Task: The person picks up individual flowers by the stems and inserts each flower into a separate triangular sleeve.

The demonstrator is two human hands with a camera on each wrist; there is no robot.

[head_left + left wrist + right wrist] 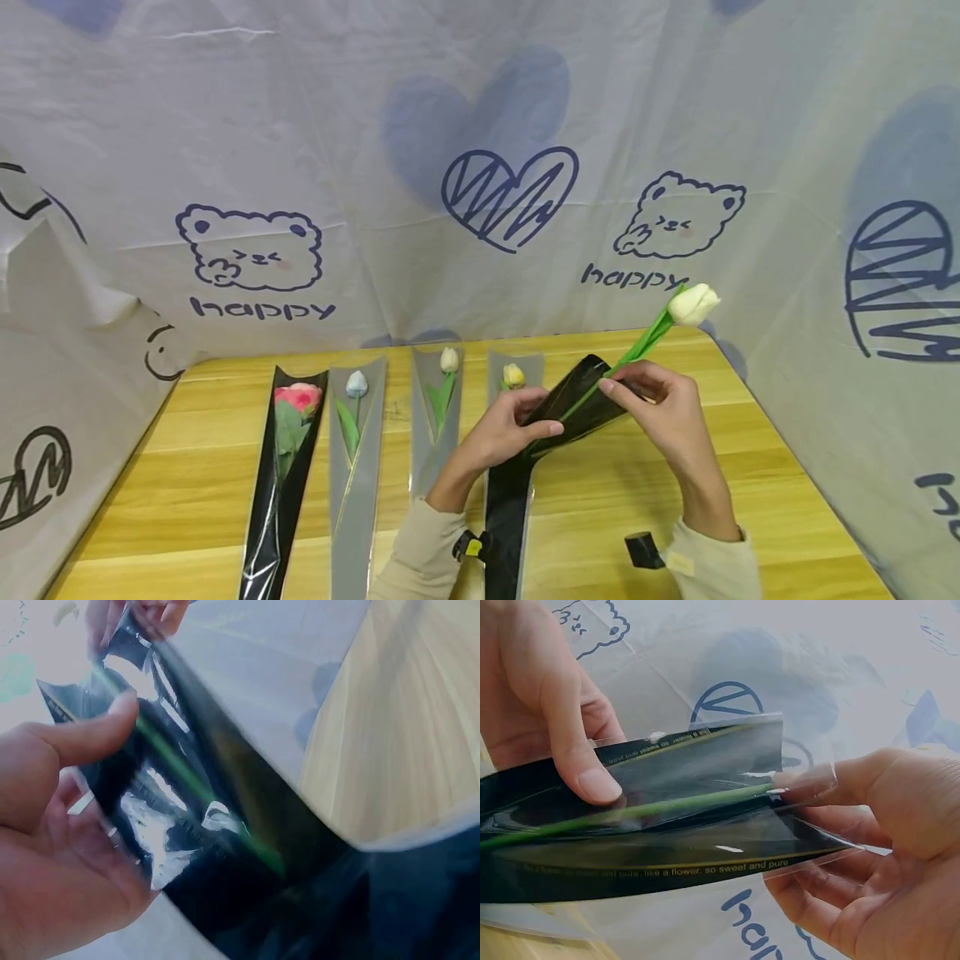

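Note:
A black flower sleeve (573, 408) with a clear front is held at a slant above the table. In the head view, my left hand (501, 429) grips its side, thumb in front and fingers behind. A white tulip (693, 305) has its green stem (652, 810) inside the sleeve, while its bloom and leaves stick out past the mouth at the upper right. My right hand (667, 408) pinches the stem at the sleeve's mouth, its other fingers behind the film edge. The left wrist view, slightly blurred, shows the left thumb (97, 735) over the clear film.
On the wooden table (600, 517) lie a black sleeve with pink flowers (298, 398) and grey sleeves with a blue tulip (357, 384), a white tulip (449, 360) and a yellow tulip (513, 376). A printed cloth (375, 167) hangs behind and at the sides.

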